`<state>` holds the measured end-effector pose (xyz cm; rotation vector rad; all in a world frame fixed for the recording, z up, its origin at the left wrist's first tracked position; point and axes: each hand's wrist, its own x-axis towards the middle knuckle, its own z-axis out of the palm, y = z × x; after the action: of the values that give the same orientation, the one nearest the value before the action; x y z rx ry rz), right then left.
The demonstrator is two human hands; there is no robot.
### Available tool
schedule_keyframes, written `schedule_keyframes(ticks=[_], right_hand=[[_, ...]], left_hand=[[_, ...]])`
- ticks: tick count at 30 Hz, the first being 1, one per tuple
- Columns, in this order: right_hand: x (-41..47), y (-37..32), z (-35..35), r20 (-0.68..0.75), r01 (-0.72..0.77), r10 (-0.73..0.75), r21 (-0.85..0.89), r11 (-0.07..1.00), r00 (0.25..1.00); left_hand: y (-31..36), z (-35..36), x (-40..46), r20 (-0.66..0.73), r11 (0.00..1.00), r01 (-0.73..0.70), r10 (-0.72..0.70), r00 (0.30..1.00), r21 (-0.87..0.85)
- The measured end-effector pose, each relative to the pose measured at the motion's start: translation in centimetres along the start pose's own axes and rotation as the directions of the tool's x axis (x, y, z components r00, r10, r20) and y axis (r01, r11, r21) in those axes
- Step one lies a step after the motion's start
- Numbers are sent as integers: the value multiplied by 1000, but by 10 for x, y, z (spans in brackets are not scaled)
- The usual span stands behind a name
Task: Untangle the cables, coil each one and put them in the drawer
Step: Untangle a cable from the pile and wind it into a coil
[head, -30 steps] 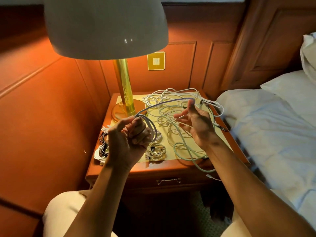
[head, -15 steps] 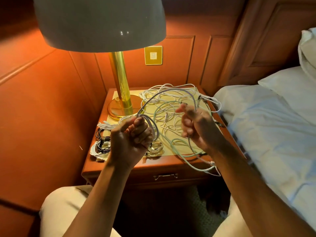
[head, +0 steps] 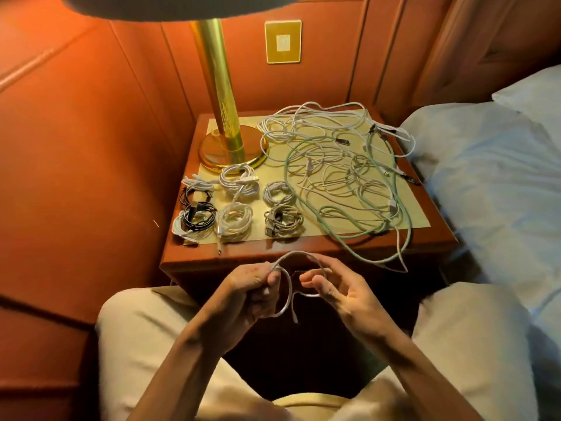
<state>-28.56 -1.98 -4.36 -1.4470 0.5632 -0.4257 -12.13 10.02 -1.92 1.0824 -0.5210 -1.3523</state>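
Observation:
My left hand [head: 253, 287] grips a small coil of white cable [head: 288, 287] in front of the nightstand [head: 243, 259], above my lap. My right hand [head: 337, 291] holds the coil's other side between thumb and fingers, and a loose end hangs below. On the nightstand's right half lies a tangle of white and pale green cables [head: 340, 165]; one green loop [head: 403, 238] hangs over the front right corner. Several coiled cables [head: 239, 205], white and black, sit in rows on the left half. The drawer front is hidden behind my hands.
A brass lamp [head: 224, 117] stands at the nightstand's back left, its shade overhead. A bed with white bedding [head: 491, 183] borders the right side. Wood-panelled wall with a brass switch plate [head: 283, 41] lies behind. My knees flank the nightstand.
Both hands dropped from above the tabletop to in front of the nightstand, drawing the white cable free of the tangle into a small coil. The camera tilted down.

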Motion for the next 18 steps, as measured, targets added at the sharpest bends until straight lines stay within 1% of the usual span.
schedule_keyframes(ticks=[2,3,5,6,7,9,11,12,13,14,15,16,17,18], right_hand=[[3,7,4,-85,25,-20,53,998,996],[4,12,5,-139,33,-27,34,999,990],[7,24,4,-201,30,-45,-73,997,979],[7,30,4,-189,26,-49,-121,992,981],[6,34,5,-152,27,-54,-177,984,987],[2,41,10,-22,62,-73,-317,947,997],[-3,44,15,110,112,-72,-417,902,991],[-5,44,17,147,126,-65,-454,882,987],[-6,45,19,173,119,-40,-478,870,984],[-7,47,19,190,100,-5,-490,866,982],[-9,48,19,204,87,18,-493,866,979],[-9,50,19,204,84,22,-495,865,979],[-11,50,18,205,89,18,-502,860,979],[-12,49,18,208,101,10,-516,851,978]], left_hand=[[-7,1,-2,17,998,28,-27,999,-54],[-10,2,-2,27,995,39,-36,999,-89],[-15,4,-3,44,987,47,-41,998,-154],[-17,6,-3,42,983,43,-36,998,-181],[-18,10,-3,25,978,35,-31,999,-206],[-19,19,0,-56,959,-1,-16,998,-282],[-19,25,7,-180,911,-79,6,984,-405],[-18,25,11,-249,890,-132,21,968,-437],[-17,24,15,-325,885,-185,40,945,-428],[-18,21,18,-403,897,-231,65,913,-378],[-19,16,22,-478,920,-262,98,873,-291],[-20,11,23,-536,950,-271,150,831,-153],[-22,6,24,-572,968,-250,223,790,31],[-25,0,24,-580,950,-208,306,755,231]])
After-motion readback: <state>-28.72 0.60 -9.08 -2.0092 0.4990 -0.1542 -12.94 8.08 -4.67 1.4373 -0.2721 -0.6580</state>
